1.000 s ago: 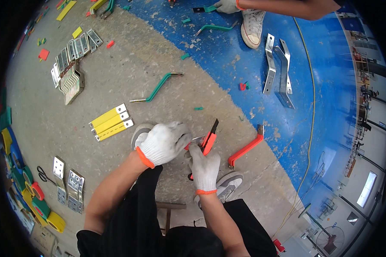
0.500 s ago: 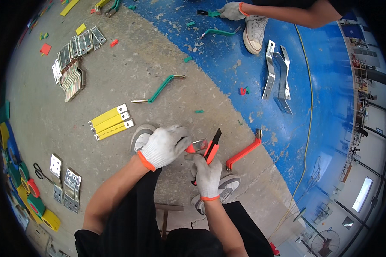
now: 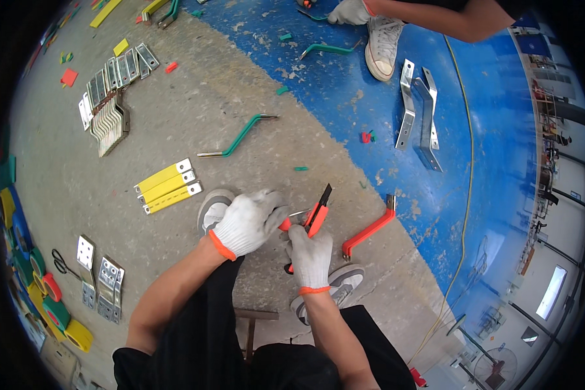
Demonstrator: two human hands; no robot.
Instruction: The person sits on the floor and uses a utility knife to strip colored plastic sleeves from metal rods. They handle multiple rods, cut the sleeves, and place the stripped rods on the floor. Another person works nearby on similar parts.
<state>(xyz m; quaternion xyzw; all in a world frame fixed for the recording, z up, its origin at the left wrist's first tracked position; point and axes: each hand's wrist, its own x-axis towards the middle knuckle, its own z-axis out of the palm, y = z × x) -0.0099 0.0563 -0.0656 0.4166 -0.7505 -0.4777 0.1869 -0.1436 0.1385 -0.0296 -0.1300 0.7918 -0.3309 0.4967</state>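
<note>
My left hand [image 3: 248, 224], in a white knit glove with an orange cuff, is closed round a metal bar with a red covering [image 3: 285, 225]; only its red part and a thin bare metal end show. My right hand [image 3: 312, 257], gloved alike, grips a red utility knife [image 3: 316, 221] with its black blade pointing up and away. The right fingers meet the bar's near side, just right of my left hand. On the floor to the right lies a bent red-covered bar [image 3: 370, 231]. A bent green-covered bar [image 3: 244, 135] lies farther off, and flat yellow-covered bars [image 3: 169, 187] rest to the left.
Bent bare metal bars [image 3: 110, 123] are stacked far left; others [image 3: 409, 107] lie on the blue floor. Tape rolls [image 3: 55, 311], scissors [image 3: 60, 261] and metal plates [image 3: 110, 289] sit at left. A co-worker's gloved hand [image 3: 350, 12] and shoe [image 3: 383, 49] are at the top.
My right hand and the knife have shifted slightly left, and the metal end by my left hand has turned to look thinner. The co-worker's hand has moved slightly up and left.
</note>
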